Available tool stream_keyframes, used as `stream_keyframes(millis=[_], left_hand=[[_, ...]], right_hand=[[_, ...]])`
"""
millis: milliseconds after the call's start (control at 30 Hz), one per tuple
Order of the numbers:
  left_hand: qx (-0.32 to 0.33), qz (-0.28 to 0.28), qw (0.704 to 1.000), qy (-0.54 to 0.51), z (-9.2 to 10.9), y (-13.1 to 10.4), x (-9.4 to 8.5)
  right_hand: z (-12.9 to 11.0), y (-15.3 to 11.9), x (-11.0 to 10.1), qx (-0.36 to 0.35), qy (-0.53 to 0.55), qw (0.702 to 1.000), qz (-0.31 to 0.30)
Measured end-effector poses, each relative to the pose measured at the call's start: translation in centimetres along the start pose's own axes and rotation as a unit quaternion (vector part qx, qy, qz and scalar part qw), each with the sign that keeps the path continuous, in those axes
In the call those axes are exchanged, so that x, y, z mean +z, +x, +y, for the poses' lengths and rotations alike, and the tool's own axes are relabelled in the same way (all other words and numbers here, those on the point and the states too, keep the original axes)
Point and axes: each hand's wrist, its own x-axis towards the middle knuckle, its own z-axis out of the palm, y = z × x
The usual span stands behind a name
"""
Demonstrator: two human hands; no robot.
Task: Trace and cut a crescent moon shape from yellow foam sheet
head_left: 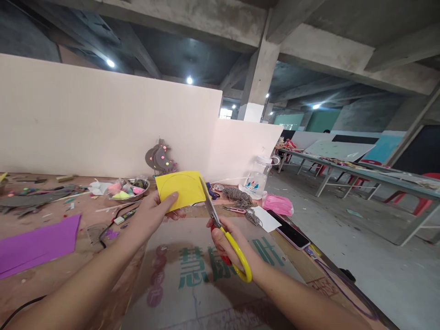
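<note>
A piece of yellow paper with a faint curved line drawn on it is pinched in my left hand, thumb on top and fingers behind. My right hand grips a pair of scissors with yellow and red handles. Their blades point up and away from me, at the paper's right edge. Whether the blades have cut into it I cannot tell. Both hands are above a printed board covered in clear plastic.
Purple sheets lie at left; a metal bowl holds colourful lumps. Grey yarn, a clear bottle, a pink packet and a phone lie at right. A pale partition stands behind.
</note>
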Motion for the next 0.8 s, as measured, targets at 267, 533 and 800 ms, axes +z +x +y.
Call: stream_keyframes(millis=[267,533,800], left_hand=[[0.007,-0.006,1.0,-0.004,0.06,0.07,-0.13],[0.008,0.008,1.0,-0.008,0.57,0.08,-0.15],[0.015,0.022,1.0,-0.003,0.63,-0.03,-0.17]], right_hand=[[0.48,0.18,-0.18,0.006,-0.007,1.0,-0.009],[0.42,0.13,-0.12,0.017,-0.017,1.0,-0.013],[0.5,0.2,-0.09,0.006,-0.008,1.0,-0.012]])
